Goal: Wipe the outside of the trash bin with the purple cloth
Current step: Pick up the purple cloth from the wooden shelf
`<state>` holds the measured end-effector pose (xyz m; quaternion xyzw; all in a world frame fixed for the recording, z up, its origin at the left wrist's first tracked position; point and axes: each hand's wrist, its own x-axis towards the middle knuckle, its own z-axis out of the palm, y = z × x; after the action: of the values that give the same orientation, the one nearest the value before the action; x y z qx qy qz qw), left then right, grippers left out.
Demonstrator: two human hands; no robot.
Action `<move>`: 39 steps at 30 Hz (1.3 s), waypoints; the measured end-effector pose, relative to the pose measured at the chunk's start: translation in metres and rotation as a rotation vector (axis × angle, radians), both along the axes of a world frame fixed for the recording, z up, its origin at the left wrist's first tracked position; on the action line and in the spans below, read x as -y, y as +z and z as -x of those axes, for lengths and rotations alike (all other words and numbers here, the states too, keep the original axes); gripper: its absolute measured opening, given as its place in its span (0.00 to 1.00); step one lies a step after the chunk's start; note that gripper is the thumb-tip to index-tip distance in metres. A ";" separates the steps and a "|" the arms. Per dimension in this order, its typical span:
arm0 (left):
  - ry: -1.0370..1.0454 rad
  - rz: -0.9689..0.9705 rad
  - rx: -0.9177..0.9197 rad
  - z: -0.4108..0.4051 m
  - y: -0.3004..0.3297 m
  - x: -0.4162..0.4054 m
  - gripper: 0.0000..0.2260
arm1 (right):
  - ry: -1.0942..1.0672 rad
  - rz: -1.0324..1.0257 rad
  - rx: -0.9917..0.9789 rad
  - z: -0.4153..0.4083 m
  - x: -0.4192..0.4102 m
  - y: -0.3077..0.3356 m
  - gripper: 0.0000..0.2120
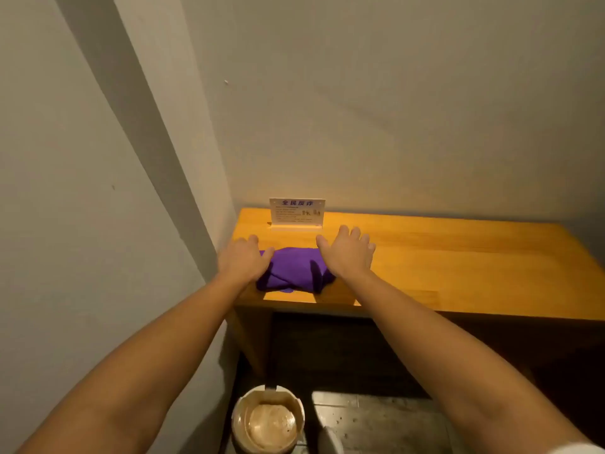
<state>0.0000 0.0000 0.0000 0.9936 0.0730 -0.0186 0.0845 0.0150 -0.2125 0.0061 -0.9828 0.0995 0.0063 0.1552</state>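
Sign and walls hem the table corner.

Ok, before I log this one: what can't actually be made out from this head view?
- Trash bin: seen from above only; its outside wall is hidden and the bottom edge cuts it off.
- Purple cloth: ends covered by the left hand and right hand; whether either touches it is unclear.
- Sign: small print too small to read.
- Under the table: too dark.

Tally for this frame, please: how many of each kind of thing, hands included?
Hands: 2, left hand and right hand
Purple cloth: 1
Sign card: 1
Wooden table: 1
Trash bin: 1
Total: 6
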 end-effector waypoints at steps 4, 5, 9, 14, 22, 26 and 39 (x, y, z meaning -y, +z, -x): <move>0.236 0.076 -0.221 -0.008 -0.021 0.011 0.31 | -0.010 0.097 -0.155 -0.010 0.006 -0.029 0.41; 0.269 0.145 -0.248 -0.010 -0.026 0.015 0.30 | 0.011 0.088 -0.161 -0.012 0.005 -0.036 0.42; 0.399 0.357 -0.236 -0.016 -0.047 0.018 0.27 | 0.098 0.037 -0.164 -0.012 -0.005 -0.054 0.41; 0.500 0.536 -0.165 -0.015 -0.058 0.024 0.28 | 0.192 -0.059 -0.155 -0.004 -0.017 -0.068 0.32; 0.578 1.106 0.108 -0.002 -0.051 0.031 0.14 | -0.047 -0.833 -0.087 -0.013 -0.012 -0.064 0.08; 0.650 1.593 0.153 0.000 -0.031 0.038 0.11 | -0.254 -1.269 -0.200 -0.023 0.013 -0.054 0.08; 0.476 1.963 0.245 0.038 0.025 0.061 0.17 | -0.254 -1.740 -0.406 0.003 0.008 -0.013 0.14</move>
<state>-0.0378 -0.0610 0.0254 0.4404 0.2121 0.0490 0.8710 0.0118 -0.2208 -0.0067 -0.4796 0.1927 0.2357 0.8230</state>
